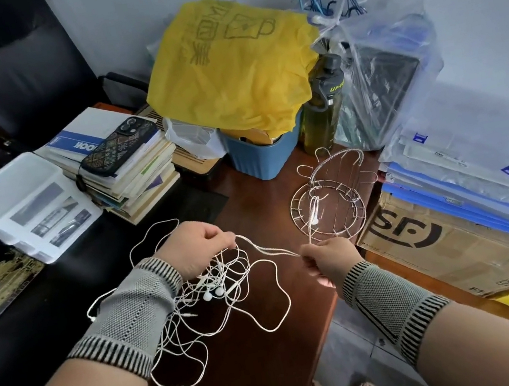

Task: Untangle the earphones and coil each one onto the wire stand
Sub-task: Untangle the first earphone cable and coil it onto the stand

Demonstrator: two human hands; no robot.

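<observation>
Left hand pinches the tangled earphones; right hand pinches a strand pulled taut (doubled), just before the wire stand on desk.

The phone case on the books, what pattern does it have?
The phone case has a colourful mosaic-like geometric pattern on black, seen in the head view.

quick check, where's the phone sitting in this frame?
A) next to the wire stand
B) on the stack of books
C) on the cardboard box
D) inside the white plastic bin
B: the phone lies face down on top of the stack of books, left of the blue tub and well away from the wire stand.
</observation>
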